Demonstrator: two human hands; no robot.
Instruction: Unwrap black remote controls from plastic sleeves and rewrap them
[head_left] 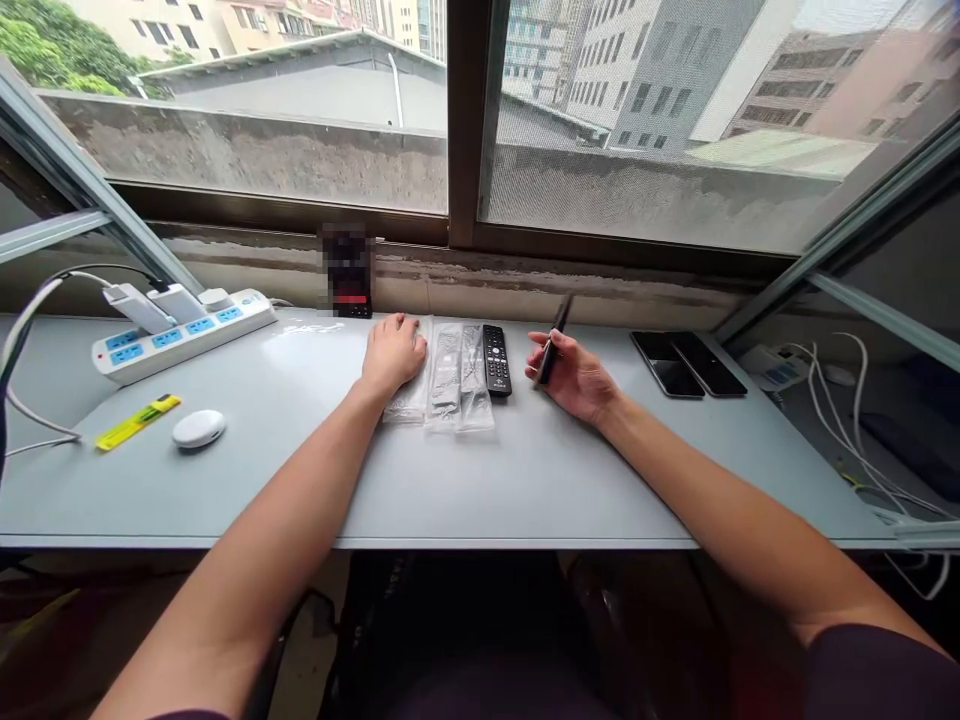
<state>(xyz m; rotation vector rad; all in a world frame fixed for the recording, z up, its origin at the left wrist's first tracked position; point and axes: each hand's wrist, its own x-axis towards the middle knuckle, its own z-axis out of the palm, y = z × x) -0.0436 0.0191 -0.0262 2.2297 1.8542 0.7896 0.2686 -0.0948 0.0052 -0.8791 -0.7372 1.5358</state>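
Observation:
Several clear plastic bags [450, 385] lie side by side on the grey desk, at least some with a grey, remote-shaped item inside. My left hand [394, 352] rests over the leftmost bag, its fingers curled together; what they hold, if anything, is hidden. Right of the bags lies a bare black remote [496, 360] with its buttons up. Farther right, my right hand [574, 375] is raised above the desk, palm turned inward, and pinches a slim dark object [553, 345] that is tilted and blurred, seen nearly edge-on.
Two dark phones [686, 364] lie at the right. At the left are a white power strip [184, 330] with plugs, a yellow packet [139, 422] and a round white case [199, 429]. An upright dark device [350, 275] leans at the back. Cables hang at both sides.

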